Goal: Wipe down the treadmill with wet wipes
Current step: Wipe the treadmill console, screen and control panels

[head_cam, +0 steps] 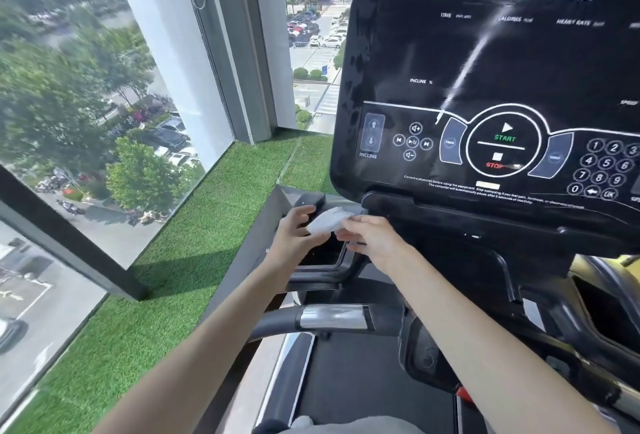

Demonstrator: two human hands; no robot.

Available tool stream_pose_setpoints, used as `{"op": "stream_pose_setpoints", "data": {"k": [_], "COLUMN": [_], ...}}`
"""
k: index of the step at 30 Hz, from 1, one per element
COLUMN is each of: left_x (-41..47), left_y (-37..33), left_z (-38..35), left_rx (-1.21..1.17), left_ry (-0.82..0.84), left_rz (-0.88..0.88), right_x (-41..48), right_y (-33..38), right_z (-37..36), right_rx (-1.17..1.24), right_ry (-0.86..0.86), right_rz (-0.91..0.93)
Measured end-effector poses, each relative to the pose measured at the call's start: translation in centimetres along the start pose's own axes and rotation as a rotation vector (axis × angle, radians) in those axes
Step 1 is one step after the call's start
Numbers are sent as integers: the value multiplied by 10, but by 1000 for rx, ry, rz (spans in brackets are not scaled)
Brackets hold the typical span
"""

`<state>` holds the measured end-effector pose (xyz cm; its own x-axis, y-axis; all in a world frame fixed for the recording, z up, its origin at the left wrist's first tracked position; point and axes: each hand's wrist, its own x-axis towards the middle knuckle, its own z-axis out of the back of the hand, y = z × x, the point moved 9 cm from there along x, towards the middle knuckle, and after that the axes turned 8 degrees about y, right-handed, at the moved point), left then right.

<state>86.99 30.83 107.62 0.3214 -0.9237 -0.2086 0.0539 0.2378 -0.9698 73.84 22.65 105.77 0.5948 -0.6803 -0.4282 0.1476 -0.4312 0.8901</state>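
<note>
Reaches forward with both arms towards the far left part of the treadmill (pixel 485 243), just under the lower left corner of the black console (pixel 485 62). Holds a crumpled white wet wipe (pixel 329 220) there between two hands brought close together: clamps its left edge with the curled fingers of the left hand (pixel 294 236), pinches its right edge with the fingertips of the right hand (pixel 370 237). Hangs the wipe over the dark recessed tray (pixel 322 253); cannot tell whether it touches the plastic. Up on the right, shows START and STOP in a ring, a number keypad, incline arrows, and a pale streak (pixel 474 59) slanting across the dark panel. Nearer, crosses a black handlebar (pixel 277 322) with a silver plate (pixel 332 317), above the dark belt (pixel 363 392). Off left, green artificial turf (pixel 194 243) along a big window (pixel 69 104).
</note>
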Motion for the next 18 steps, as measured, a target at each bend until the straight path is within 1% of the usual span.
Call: {"op": "stream_pose_setpoints", "data": {"k": [1, 3, 5, 7, 10, 12, 15, 18], "left_x": [-1, -3, -1, 0, 3, 7, 13, 13], "left_y": [-7, -15, -14, -12, -14, -11, -11, -13], "left_z": [0, -4, -5, -10, -23, -26, -24, -27], "left_rx": [149, 302, 299, 231, 192, 151, 237, 290], "left_ry": [-22, -50, -54, -2, 91, 111, 85, 97], "left_rz": [-63, -150, -155, -123, -102, -85, -74, -64], "right_x": [0, -1, -3, -4, -6, -7, -10, -13], "right_y": [1, 2, 4, 8, 9, 7, 7, 9], "right_z": [0, -2, -1, 1, 7, 9, 10, 13], "right_rx": [13, 29, 31, 1, -53, -74, -116, -151], "right_ry": [12, 41, 57, 60, 48, 43, 51, 45], "right_rz": [6, 23, 44, 70, 83, 79, 80, 77]}}
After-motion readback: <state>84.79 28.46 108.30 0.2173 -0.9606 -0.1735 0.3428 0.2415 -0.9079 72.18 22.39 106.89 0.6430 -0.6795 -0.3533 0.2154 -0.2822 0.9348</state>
